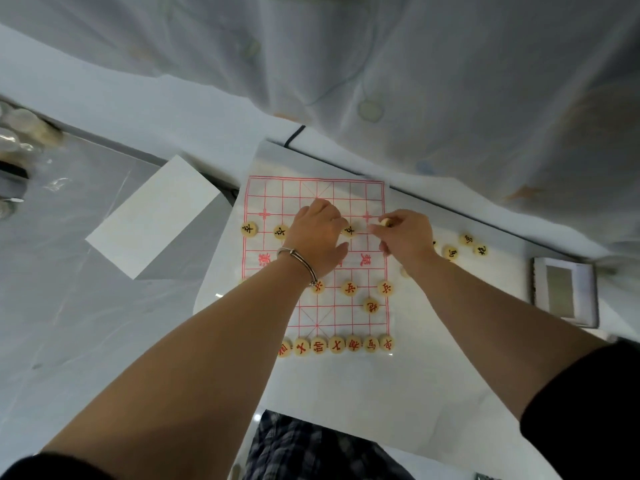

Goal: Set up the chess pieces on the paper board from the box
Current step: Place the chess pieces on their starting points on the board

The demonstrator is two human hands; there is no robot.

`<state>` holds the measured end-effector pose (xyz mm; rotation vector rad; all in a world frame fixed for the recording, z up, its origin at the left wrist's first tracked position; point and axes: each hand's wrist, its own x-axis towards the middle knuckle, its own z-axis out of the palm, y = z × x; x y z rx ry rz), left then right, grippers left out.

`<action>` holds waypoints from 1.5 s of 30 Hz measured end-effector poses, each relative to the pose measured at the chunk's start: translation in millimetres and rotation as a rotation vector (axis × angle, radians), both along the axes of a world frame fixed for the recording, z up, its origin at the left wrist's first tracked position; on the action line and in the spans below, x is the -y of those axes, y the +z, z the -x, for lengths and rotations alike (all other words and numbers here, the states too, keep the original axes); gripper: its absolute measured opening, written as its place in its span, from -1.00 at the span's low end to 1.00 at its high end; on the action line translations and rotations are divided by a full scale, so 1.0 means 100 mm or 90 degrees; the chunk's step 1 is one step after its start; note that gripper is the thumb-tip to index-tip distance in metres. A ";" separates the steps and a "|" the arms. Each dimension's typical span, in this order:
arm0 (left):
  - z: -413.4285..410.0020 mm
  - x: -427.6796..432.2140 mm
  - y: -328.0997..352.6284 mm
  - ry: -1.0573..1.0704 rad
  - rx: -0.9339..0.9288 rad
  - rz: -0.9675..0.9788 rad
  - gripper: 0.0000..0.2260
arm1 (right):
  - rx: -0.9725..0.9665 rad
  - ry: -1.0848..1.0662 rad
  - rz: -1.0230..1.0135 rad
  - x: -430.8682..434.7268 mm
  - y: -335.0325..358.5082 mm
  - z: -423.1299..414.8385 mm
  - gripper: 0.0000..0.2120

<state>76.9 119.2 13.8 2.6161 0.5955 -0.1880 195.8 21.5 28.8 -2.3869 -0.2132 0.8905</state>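
- Soft, cool, even light fills the scene; brightness is moderate, and shadows on the desk (86, 323) are faint.
- Small glare specks sit beside the paper board (322, 188).
- Wide-angle stretch swells the lower corners.
- The left edge smears into blur, and fine detail is soft throughout.

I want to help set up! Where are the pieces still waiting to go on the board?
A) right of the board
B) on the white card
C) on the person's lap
A: loose chess pieces lie right of the paper board, toward the box.
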 end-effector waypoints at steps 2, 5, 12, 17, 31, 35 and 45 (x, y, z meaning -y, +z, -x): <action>-0.05 0.02 0.02 -0.016 -0.006 0.006 -0.66 | -0.174 -0.154 -0.067 0.04 0.01 -0.09 -0.76; -0.10 0.07 0.04 -0.028 -0.022 0.018 -0.68 | -0.307 -0.223 -0.154 0.07 0.05 -0.19 -0.84; -0.23 0.21 0.18 -0.005 -0.069 -0.006 -0.66 | -0.355 -0.274 -0.135 0.06 0.11 -0.36 -0.91; -0.36 0.42 0.24 0.068 -0.103 0.006 -0.61 | -0.254 -0.132 -0.049 0.23 0.07 -0.46 -0.86; -0.51 0.89 0.21 0.202 -0.176 -0.022 -0.45 | -0.100 0.149 0.011 0.38 -0.07 -0.61 -0.84; -0.46 0.81 0.12 0.229 -0.189 -0.054 -0.40 | -0.073 0.193 0.004 0.32 -0.19 -0.59 -0.88; -0.41 0.73 0.06 0.209 -0.170 -0.042 -0.39 | 0.069 0.311 -0.001 0.20 -0.25 -0.45 -0.84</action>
